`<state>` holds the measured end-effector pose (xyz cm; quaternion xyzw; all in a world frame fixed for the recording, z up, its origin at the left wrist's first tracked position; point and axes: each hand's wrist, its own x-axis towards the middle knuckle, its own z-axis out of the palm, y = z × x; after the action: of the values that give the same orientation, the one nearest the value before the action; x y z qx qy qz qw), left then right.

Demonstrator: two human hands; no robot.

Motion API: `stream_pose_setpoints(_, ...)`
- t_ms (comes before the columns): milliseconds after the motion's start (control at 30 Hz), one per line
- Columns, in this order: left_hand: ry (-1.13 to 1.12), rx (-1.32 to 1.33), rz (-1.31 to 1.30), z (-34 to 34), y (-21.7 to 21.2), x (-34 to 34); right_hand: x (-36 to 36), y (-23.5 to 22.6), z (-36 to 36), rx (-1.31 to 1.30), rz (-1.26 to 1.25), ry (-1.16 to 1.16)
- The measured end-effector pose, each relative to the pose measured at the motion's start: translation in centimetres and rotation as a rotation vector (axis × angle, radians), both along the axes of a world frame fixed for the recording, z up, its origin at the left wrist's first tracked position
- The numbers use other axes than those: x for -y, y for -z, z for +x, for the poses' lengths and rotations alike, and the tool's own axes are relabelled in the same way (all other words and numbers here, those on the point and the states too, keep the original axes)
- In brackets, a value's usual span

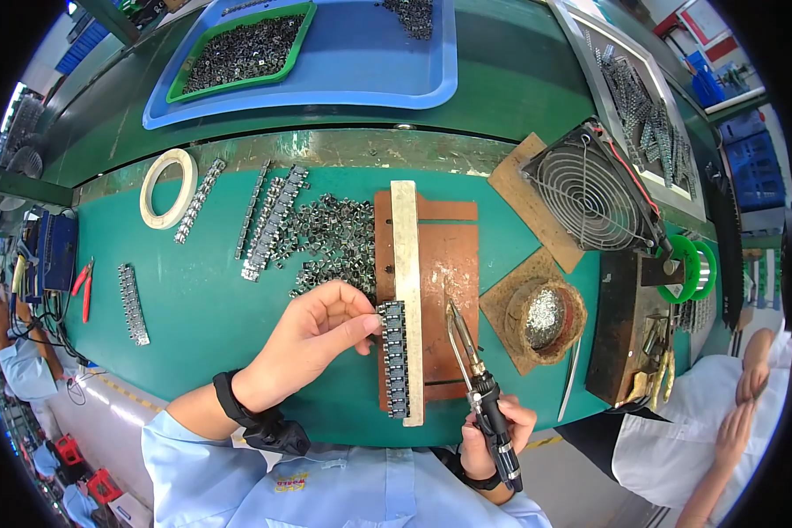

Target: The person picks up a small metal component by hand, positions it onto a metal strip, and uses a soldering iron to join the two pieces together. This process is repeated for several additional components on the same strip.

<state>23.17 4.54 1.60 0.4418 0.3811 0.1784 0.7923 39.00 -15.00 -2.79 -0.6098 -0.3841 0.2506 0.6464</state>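
View: a single head-worn fisheye camera, the left of a side-by-side pair.
Position: above the green bench (238, 290), over the person's own chest.
Facing: steeply downward, tipped toward 12 o'clock.
Nearness: close; the left hand (312, 339) and the right hand (493, 431) sit just under the lens, forearms entering from 6 o'clock.
Far reach: the blue tray (370, 70) at 12 o'clock.
Side reach: another person's white sleeve (704, 422) at 4 o'clock.
Distortion: straight edges bow toward the black rim.
Shared part: none, only one view.
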Motion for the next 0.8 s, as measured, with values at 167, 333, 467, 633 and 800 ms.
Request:
stream_pose_setpoints(167, 0.103, -0.090, 0.040, 0.08, -0.58, -0.41, -0.09, -0.07, -0.06, 0.001, 0.001, 0.008)
stream_pose_setpoints(333, 0.100, -0.057, 0.034, -0.09, -0.50, -0.38, -0.17, -0.08, -0.13, -0.007, 0.000, 0.005)
stream_pose_setpoints(467, 0.112, -0.047, 0.031, 0.01, -0.48, -0.39, -0.16, -0.10, -0.10, -0.013, 0.005, 0.010)
stream_pose_setpoints(633, 0.111, -0.035, 0.012, -0.05, -0.40, -0.36, -0.02, -0.20, -0.08, -0.009, -0.009, 0.018)
stream_pose_setpoints(800, 0.126, -0.009, -0.001, -0.21, -0.09, -0.50, 0.33, -0.86, 0.27, -0.077, 0.003, -0.018)
